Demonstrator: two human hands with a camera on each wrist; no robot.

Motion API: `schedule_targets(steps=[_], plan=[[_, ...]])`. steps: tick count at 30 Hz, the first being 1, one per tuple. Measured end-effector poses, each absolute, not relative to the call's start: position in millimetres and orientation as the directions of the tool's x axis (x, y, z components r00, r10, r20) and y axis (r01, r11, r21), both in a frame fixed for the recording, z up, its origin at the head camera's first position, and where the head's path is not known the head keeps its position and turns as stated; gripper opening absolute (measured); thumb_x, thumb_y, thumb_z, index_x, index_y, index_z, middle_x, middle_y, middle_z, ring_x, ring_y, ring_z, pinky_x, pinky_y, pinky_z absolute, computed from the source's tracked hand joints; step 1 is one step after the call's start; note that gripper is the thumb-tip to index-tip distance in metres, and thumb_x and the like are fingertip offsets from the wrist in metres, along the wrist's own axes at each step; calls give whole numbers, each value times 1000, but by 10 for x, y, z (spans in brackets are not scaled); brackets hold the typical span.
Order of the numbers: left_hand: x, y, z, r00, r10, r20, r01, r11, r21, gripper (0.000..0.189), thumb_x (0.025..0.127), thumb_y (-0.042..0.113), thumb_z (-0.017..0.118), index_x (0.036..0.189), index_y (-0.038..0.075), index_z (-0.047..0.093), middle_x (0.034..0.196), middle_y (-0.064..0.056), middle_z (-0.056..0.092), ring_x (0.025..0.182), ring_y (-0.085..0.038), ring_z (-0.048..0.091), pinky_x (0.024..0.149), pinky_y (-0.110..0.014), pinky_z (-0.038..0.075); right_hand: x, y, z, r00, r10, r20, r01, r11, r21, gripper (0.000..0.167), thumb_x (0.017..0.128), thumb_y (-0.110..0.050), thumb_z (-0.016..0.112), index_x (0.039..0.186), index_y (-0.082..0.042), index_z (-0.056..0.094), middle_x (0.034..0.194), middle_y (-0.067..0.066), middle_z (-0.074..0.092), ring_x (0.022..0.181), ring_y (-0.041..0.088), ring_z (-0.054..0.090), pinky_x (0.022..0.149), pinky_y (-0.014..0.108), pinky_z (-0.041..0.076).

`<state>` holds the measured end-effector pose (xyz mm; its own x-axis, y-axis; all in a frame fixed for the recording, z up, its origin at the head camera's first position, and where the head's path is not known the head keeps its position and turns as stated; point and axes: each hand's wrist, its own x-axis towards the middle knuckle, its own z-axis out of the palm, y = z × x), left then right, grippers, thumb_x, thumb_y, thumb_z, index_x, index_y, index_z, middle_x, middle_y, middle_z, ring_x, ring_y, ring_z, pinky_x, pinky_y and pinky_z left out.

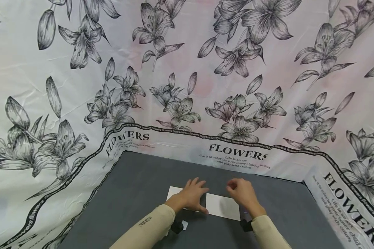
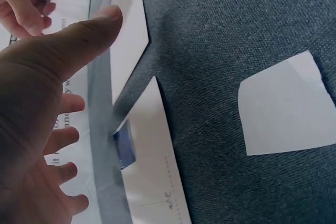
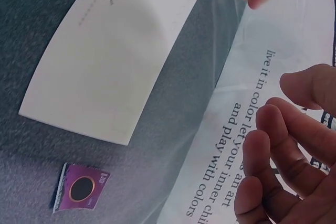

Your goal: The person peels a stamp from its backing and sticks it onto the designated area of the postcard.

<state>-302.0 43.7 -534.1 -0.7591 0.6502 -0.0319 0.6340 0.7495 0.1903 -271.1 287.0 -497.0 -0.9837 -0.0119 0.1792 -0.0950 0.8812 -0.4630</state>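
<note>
"How do the hands stand?"

"The left hand (image 1: 191, 194) is spread wide, fingers apart, above the left card (image 2: 155, 166). The right hand (image 1: 242, 193) is narrower, its fingers loosely bent near the far right corner of the right card (image 1: 221, 206); I see nothing in it."

"Is the left one touching its card?"

"I can't fairly tell; from the head view the hand hides much of that card."

"And the edges?"

"The two white cards lie end to end with a narrow gap between them. A blue stamp (image 2: 125, 145) sits at the left card's far edge, by the corner nearest the gap. A purple stamp (image 3: 82, 188) lies just beside the right card's outer end, not touching it."

"Any room?"

"Plenty: the gray surface (image 1: 137, 193) runs bare left and right of the cards, with a shorter strip behind them before the flowered cloth (image 1: 180, 138). On the near side, a white scrap (image 2: 286, 106) lies apart from the left card."
</note>
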Motion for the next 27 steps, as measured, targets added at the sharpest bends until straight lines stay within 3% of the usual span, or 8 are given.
schedule_targets(steps=[27], plan=[[-3109,485,-5539,-767,634,-98,584,754,302,87,85,64,89,157,24,61,172,-3,47,165,-38,33,128,-70,28,-2656,3129,-5098,-988,39,148,-35,883,-468,16,97,-15,76,108,-5,83,93,4,78,78,16,67,71,40,56]])
